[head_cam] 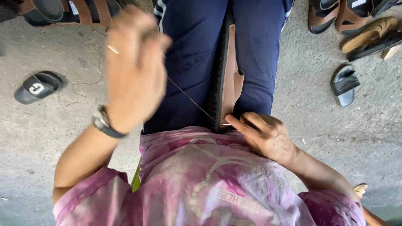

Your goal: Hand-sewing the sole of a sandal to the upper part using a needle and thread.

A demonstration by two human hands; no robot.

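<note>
A sandal (229, 79) with a black sole and a brown leather strap stands on edge, clamped between my thighs in dark blue trousers. My left hand (134, 67), blurred and with a watch on its wrist, is raised to the left of the sandal. It is closed on a thin brown thread (189, 98) that runs taut down to the sandal's near end. My right hand (264, 134) rests at that near end, its fingers pinching a thin metal needle (226, 124) against the sole's edge.
Grey concrete floor all round. A black slide (39, 86) lies at the left and brown strap sandals (75, 10) at the top left. More sandals (335, 16), a tan shoe (368, 35) and another black slide (344, 83) lie at the right.
</note>
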